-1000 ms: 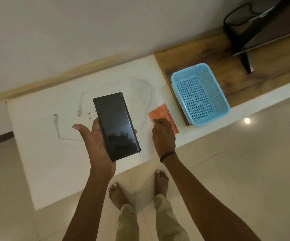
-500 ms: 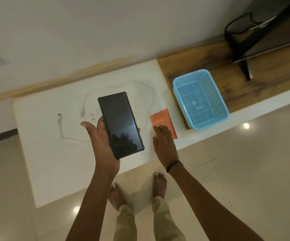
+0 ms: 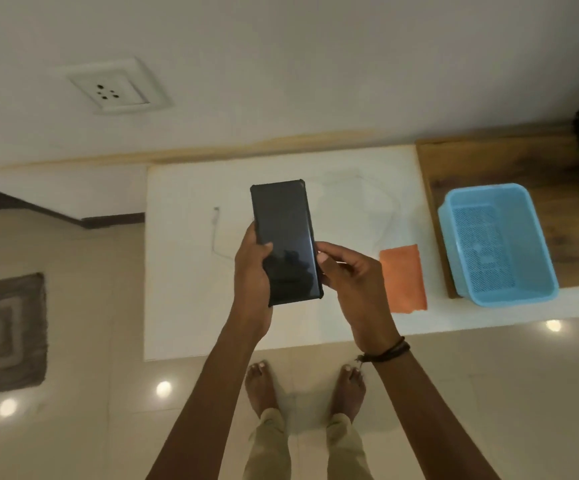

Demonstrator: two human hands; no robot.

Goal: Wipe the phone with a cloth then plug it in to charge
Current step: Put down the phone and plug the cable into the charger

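Phone held up above the white table, screen facing the camera, dark and off, in a black case. Left hand wrapped around its lower left side, thumb pressed on the glass, other fingers hidden behind; probably gripped so to keep the screen free for wiping. Right hand touching the right edge of the phone with the thumb tip, remaining fingers loosely curled and a little apart, holding nothing; seems only to steady the phone.

Orange cloth lying flat near the front edge of the table, just to the right of the right hand, not touched. Placed there within easy reach, so likely the next thing to take. Wiping not yet started, judging from this.

White cable lying loose on the table behind the phone, one small plug end visible toward the left edge, the rest faint against the white surface. Wall socket on the wall above the back left corner; not possible to tell whether the cable is connected there.

Blue basket standing on the wooden board at the right end, well apart from the phone, empty as far as visible.
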